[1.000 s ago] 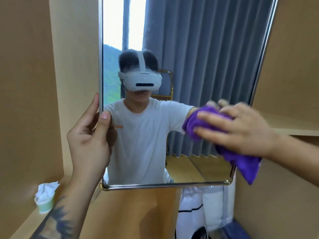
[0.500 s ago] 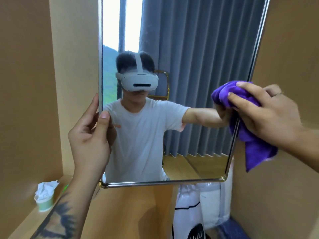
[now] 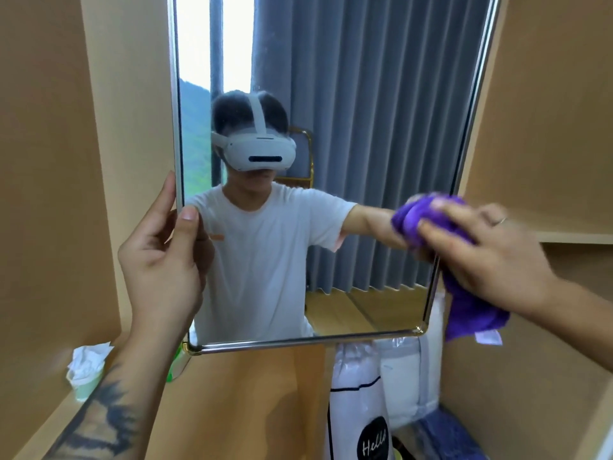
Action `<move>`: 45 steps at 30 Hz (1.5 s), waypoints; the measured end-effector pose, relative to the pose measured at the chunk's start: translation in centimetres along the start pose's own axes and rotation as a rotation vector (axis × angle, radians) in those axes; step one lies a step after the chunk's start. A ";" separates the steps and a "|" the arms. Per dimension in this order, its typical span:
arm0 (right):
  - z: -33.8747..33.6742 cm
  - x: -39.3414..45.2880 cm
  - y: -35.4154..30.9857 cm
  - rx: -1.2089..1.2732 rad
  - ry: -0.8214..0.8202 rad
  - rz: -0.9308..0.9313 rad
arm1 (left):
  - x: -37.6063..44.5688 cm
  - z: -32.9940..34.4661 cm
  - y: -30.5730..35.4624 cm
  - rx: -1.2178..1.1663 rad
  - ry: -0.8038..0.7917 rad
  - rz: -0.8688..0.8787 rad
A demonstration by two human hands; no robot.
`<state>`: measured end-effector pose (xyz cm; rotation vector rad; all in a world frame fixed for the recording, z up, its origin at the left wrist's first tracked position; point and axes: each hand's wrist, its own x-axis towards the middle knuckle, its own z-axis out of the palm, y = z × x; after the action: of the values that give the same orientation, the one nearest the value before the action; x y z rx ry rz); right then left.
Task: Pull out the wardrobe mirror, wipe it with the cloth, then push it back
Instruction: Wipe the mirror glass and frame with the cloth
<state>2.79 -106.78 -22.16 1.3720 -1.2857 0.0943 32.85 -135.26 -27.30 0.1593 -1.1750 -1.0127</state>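
The metal-framed wardrobe mirror [image 3: 365, 94] stands pulled out between the wooden wardrobe panels, filling the middle of the view. My left hand [image 3: 162, 260] holds its left edge, thumb on the glass and fingers behind the frame. My right hand [image 3: 491, 257] presses a bunched purple cloth [image 3: 464, 307] against the mirror's right edge, low down; the cloth's tail hangs below my palm. The glass reflects a person in a white shirt and grey curtains.
A wooden shelf [image 3: 577, 237] juts out on the right behind my right hand. A pale green cup stuffed with white tissue [image 3: 84, 373] sits on the ledge at lower left. White plastic-wrapped bundles [image 3: 381, 386] stand below the mirror.
My right hand with the cloth swept from the lower middle of the glass up to the right edge, then slid down along that edge. My left hand kept its hold.
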 end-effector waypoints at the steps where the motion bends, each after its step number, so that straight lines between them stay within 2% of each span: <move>1: 0.1 -0.8 -0.9 0.016 -0.060 -0.139 | 0.0 0.0 0.1 0.000 0.005 -0.004; 2: 0.0 -1.2 -1.2 0.019 -0.119 -0.233 | -0.1 0.0 0.2 0.000 0.011 -0.004; 4: -0.2 -0.7 -0.7 0.012 -0.143 -0.267 | -0.2 0.1 0.4 -0.003 0.013 0.000; 5: -0.2 0.0 -0.1 0.005 -0.105 -0.206 | -0.2 0.2 0.5 -0.007 0.010 -0.001; 8: -0.4 2.2 1.0 -0.018 0.077 0.167 | -0.4 0.4 0.7 -0.013 0.005 -0.004; 10: 0.3 2.2 -0.2 0.016 0.113 0.221 | -0.5 0.4 0.9 -0.013 0.007 -0.005; 11: 0.8 1.5 -1.2 0.043 0.083 0.145 | -0.5 0.3 1.0 -0.018 0.005 -0.007; 14: 1.5 -1.6 -3.2 0.051 -0.101 -0.309 | -0.7 0.2 1.2 -0.046 -0.029 -0.033; 16: 1.1 -1.8 -2.3 0.044 -0.173 -0.425 | -0.8 0.1 1.1 -0.055 -0.046 -0.035; 18: 1.1 -1.0 -1.0 0.053 -0.100 -0.277 | -0.8 0.0 1.2 -0.071 -0.048 -0.030; 21: 1.1 -0.1 -0.9 0.079 0.053 0.122 | -0.9 -0.1 1.2 -0.079 -0.064 -0.071; 22: 1.3 -0.4 -1.7 0.085 0.059 0.151 | -1.0 -0.2 1.2 -0.079 -0.064 -0.080; 23: 1.6 -1.1 -2.7 0.096 0.035 0.111 | -1.1 -0.2 1.1 -0.082 -0.063 -0.084; 26: 1.8 -3.4 -5.1 0.106 -0.131 -0.235 | -1.9 -0.4 0.7 -0.102 -0.043 -0.089; 28: 1.6 -3.2 -4.4 0.087 -0.186 -0.301 | -2.4 -0.5 0.6 -0.078 -0.024 -0.089; 30: 1.4 -1.6 -3.0 0.090 -0.106 -0.141 | -2.6 -0.6 0.6 -0.067 -0.016 -0.096; 33: 0.8 0.4 -2.1 0.090 0.046 0.260 | -2.4 -0.9 0.5 -0.063 -0.015 -0.097; 34: 0.8 0.5 -2.6 0.091 0.060 0.291 | -2.4 -1.0 0.3 -0.060 -0.010 -0.089; 36: 1.1 -0.5 -4.4 0.111 0.013 0.153 | -2.6 -1.3 0.1 -0.054 -0.008 -0.081; 38: 1.0 -2.1 -6.2 0.110 -0.112 -0.118 | -2.9 -1.4 0.3 -0.051 -0.015 -0.098; 40: 0.7 -2.2 -6.3 0.103 -0.204 -0.237 | -3.3 -1.6 0.4 -0.029 -0.018 -0.107; 42: 0.8 -1.1 -5.3 0.089 -0.138 -0.169 | -3.6 -1.6 0.2 -0.030 -0.016 -0.092; 45: 0.8 0.8 -5.0 0.126 0.039 0.183 | -4.0 -1.7 -0.2 -0.035 -0.007 -0.080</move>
<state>6.18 -109.37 -25.06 1.3497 -1.3896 0.3310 34.04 -133.09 -30.92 0.1765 -1.1643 -1.1043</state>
